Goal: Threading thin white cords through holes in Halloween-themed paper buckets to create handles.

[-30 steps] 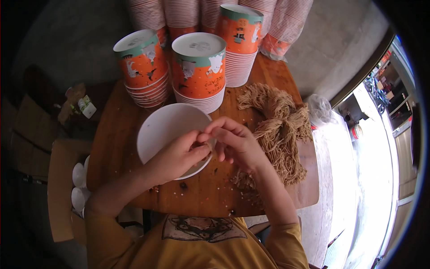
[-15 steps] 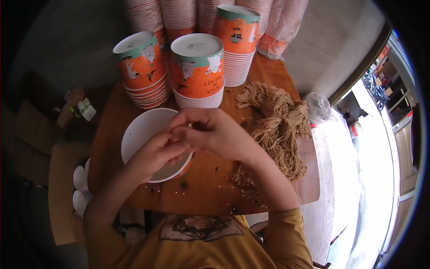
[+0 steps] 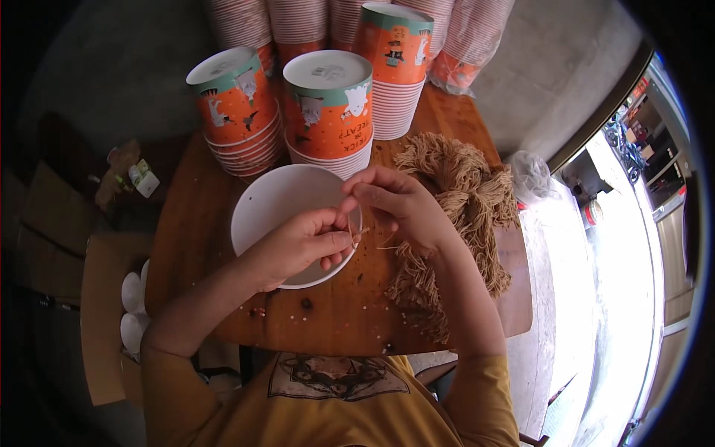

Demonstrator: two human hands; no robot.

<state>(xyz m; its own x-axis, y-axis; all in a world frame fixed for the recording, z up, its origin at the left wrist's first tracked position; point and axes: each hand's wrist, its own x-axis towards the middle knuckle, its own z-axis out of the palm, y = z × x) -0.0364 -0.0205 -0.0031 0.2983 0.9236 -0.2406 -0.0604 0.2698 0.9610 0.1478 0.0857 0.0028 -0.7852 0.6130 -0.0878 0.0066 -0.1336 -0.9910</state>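
My left hand and my right hand meet over the right side of a white paper bucket, whose open mouth faces up. A thin tan cord runs between them. Thumb and fingers of the left hand are closed on it. The right hand's thumb and index finger pinch at its upper part, close to the left fingertips; the exact grip is small and partly hidden. A loose end sticks out below the right hand. Just right of that hand lies a thick bundle of tan cords on the wooden table.
Upside-down stacks of orange and green buckets stand behind, including a left stack, a middle stack and a taller stack. Bagged stacks line the wall. A cardboard box with white buckets stands left of the table.
Both hands have shifted right and drawn slightly apart, so the cord between them shows more clearly. The white bucket has moved right and a little farther away.
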